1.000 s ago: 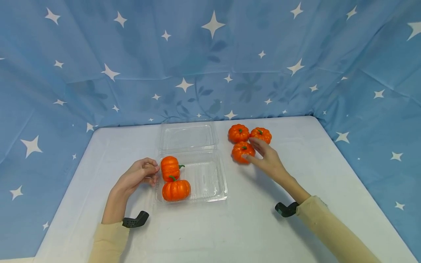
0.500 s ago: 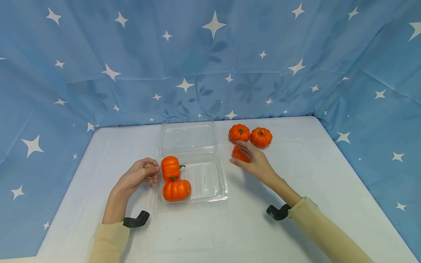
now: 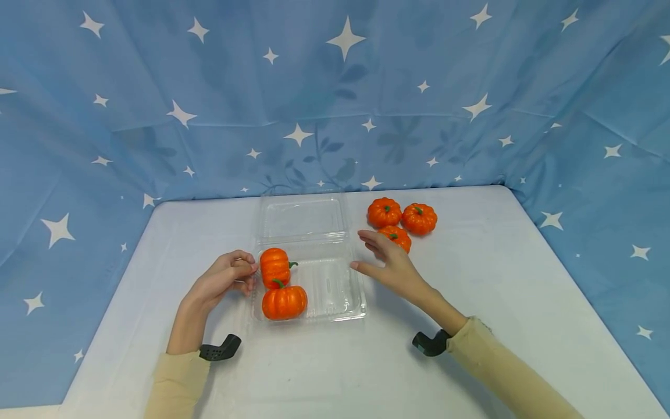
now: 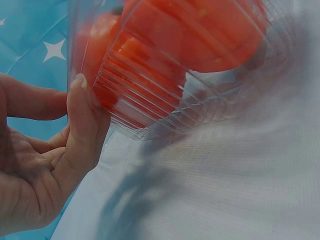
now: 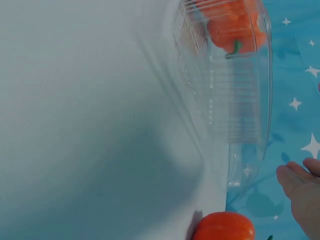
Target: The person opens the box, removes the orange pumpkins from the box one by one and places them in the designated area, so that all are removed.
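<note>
A clear plastic clamshell box (image 3: 335, 291) lies on the table with its lid (image 3: 302, 218) folded back. Two small orange pumpkins (image 3: 284, 302) with green stems sit in its left side. My left hand (image 3: 222, 279) pinches the box's left rim between thumb and fingers, as the left wrist view (image 4: 55, 155) shows. My right hand (image 3: 395, 267) is at the box's right edge, fingers spread and holding nothing; I cannot tell whether its thumb touches the rim. Just behind it is a ribbed pumpkin (image 3: 399, 237), partly hidden by the hand.
Two more ribbed orange pumpkins (image 3: 384, 212) stand side by side at the back, right of the lid. A white cloth (image 3: 324, 372) covers the table. A blue star-patterned curtain (image 3: 235, 99) hangs behind and at both sides.
My right hand has moved left, from beside the nearest ribbed pumpkin to the box's right edge, carrying nothing. My left hand has stayed at the left rim. The view has shifted slightly.
</note>
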The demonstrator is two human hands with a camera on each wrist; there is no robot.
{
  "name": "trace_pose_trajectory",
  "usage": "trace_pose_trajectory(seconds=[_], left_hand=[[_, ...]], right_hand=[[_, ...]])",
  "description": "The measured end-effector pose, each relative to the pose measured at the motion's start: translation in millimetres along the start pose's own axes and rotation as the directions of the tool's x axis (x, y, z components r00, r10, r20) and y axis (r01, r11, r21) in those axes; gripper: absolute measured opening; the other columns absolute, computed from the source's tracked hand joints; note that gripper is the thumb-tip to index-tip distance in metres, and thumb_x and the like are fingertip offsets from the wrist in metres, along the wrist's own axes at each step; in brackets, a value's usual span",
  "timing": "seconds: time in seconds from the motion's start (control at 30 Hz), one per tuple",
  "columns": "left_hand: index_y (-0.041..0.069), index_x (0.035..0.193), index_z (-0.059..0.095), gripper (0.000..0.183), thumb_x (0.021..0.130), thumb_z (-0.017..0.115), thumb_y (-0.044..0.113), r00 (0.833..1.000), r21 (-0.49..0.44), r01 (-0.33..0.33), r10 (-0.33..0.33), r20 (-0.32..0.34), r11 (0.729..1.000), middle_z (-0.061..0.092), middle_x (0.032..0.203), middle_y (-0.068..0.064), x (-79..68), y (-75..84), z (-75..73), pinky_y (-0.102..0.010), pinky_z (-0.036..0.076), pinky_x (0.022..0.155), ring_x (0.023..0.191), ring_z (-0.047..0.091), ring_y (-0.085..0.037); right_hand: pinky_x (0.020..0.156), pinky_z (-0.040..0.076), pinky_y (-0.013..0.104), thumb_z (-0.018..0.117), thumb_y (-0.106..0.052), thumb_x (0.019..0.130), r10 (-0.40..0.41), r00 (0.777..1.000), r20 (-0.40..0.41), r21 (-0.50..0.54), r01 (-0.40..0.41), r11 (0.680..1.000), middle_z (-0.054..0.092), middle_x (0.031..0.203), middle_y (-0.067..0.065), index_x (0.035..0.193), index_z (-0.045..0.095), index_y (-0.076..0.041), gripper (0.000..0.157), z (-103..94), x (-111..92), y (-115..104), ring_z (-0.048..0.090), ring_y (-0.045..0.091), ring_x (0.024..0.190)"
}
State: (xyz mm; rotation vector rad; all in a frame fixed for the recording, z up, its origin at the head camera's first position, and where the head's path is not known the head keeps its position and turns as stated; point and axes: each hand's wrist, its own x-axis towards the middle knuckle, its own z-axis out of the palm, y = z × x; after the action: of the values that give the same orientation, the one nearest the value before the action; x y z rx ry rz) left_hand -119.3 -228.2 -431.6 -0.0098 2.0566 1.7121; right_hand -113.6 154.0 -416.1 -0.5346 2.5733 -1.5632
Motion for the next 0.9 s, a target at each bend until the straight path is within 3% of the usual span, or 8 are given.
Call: trace_pose_trajectory(seconds=[0.23, 0.6, 0.9], left_hand=[[-0.008, 0.115, 0.043, 0.022, 0.103, 0.053, 0.007, 1.000, -0.003, -0.010, 0.010, 0.006, 1.000, 0.058, 0.077, -0.009, 0.3, -0.4, 0.3, -0.028, 0.057, 0.058, 0.062, 0.058, -0.016], [-0.008, 0.115, 0.043, 0.023, 0.103, 0.054, 0.008, 1.000, -0.007, -0.014, 0.014, 0.012, 1.000, 0.059, 0.076, -0.007, 2.2, -1.5, 0.6, -0.028, 0.057, 0.058, 0.061, 0.058, -0.016], [-0.008, 0.115, 0.043, 0.023, 0.103, 0.054, 0.008, 1.000, -0.001, -0.017, 0.017, 0.007, 1.000, 0.059, 0.074, -0.007, 0.6, -1.8, 0.9, -0.028, 0.057, 0.057, 0.060, 0.057, -0.016]], right_hand=[[0.113, 0.044, 0.047, 0.080, -0.023, 0.090, -0.015, 1.000, 0.023, 0.035, 0.014, 0.999, 0.051, 0.152, 0.020, 0.148, 0.048, -0.001, 0.071, 13.1, -0.6, -6.0, 0.051, 0.037, 0.140], [0.114, 0.043, 0.050, 0.078, -0.025, 0.091, 0.053, 0.990, 0.131, 0.094, -0.066, 0.993, 0.051, 0.151, 0.023, 0.149, 0.046, 0.000, 0.071, 35.4, -2.5, -20.3, 0.052, 0.040, 0.139], [0.113, 0.044, 0.049, 0.078, -0.031, 0.091, 0.087, 0.970, 0.228, 0.068, -0.105, 0.992, 0.054, 0.150, 0.018, 0.148, 0.048, 0.000, 0.072, 52.6, 2.1, -30.3, 0.053, 0.038, 0.138]])
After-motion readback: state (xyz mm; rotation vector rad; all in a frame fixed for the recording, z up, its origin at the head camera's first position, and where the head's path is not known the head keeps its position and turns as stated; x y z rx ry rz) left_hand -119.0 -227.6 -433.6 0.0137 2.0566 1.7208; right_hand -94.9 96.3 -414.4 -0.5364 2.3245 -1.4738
